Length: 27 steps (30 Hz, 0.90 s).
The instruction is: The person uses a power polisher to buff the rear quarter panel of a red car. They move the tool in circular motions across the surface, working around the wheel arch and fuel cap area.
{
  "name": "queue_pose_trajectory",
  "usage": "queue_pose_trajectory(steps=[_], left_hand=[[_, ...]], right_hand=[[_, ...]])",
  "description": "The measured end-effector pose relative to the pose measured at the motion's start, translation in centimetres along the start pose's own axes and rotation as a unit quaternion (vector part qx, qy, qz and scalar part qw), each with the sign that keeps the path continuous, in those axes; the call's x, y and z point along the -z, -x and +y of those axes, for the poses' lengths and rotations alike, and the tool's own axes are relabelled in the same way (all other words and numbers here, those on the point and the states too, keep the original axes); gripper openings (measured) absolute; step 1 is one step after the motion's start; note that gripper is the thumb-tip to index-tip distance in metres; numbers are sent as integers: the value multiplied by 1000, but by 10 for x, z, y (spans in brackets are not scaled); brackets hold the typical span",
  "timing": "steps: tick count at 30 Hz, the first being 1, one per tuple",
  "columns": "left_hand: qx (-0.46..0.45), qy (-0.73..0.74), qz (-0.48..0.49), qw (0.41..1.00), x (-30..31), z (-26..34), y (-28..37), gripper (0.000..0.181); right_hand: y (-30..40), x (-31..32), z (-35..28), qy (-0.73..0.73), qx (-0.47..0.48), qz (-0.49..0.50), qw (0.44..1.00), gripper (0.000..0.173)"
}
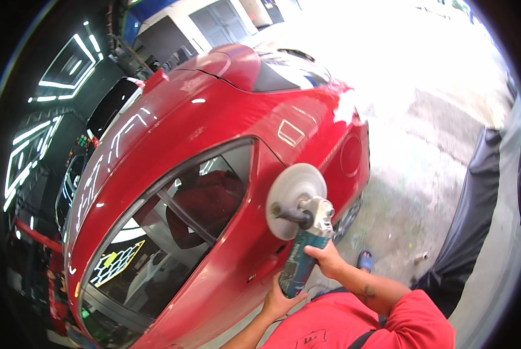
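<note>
A teal Makita rotary polisher (302, 261) with a metal gear head and a black side handle is held in both hands. My right hand (326, 258) wraps the body just behind the gear head. At the rear end of the body, my left hand (283, 300) grips the housing. The round, whitish polishing pad (310, 183) is at the red car's (260, 174) side, by the rear door edge and rear quarter panel; whether it touches the paint cannot be told. Neither hand is on the side handle. A thin cord shows below the left hand.
A square outline of tape or residue (291, 132) marks the rear quarter panel. Black sheeting (470, 209) hangs along the right side. A foot in a blue sandal (365, 260) stands on the concrete floor (400, 209), near a small pale object (422, 257). Other vehicles stand at left.
</note>
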<state>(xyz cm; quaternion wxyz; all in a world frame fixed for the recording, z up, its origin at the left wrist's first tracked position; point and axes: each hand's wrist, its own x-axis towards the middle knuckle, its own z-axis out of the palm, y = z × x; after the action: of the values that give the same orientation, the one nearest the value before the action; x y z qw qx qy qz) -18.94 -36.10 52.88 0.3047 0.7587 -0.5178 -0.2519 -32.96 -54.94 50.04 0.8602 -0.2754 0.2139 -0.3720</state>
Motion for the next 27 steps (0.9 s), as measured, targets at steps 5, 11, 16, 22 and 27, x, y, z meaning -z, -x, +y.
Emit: queue_pose_trajectory(steps=[5, 11, 16, 22, 27], left_hand=[[46, 39, -56, 997, 7, 38, -46, 103], [49, 10, -64, 997, 5, 8, -30, 106], [41, -16, -42, 998, 30, -15, 8, 109], [49, 25, 26, 998, 22, -21, 47, 114], [-43, 2, 47, 998, 30, -23, 57, 104]], right_hand=[[-32, 16, -47, -12, -20, 9, 1000, 64], [-30, 28, -14, -8, -35, -22, 999, 56], [-5, -5, 7, -34, -88, -53, 994, 50], [20, -38, -3, -1, -89, -142, 986, 62], [29, -68, -8, 176, 86, -176, 965, 85]])
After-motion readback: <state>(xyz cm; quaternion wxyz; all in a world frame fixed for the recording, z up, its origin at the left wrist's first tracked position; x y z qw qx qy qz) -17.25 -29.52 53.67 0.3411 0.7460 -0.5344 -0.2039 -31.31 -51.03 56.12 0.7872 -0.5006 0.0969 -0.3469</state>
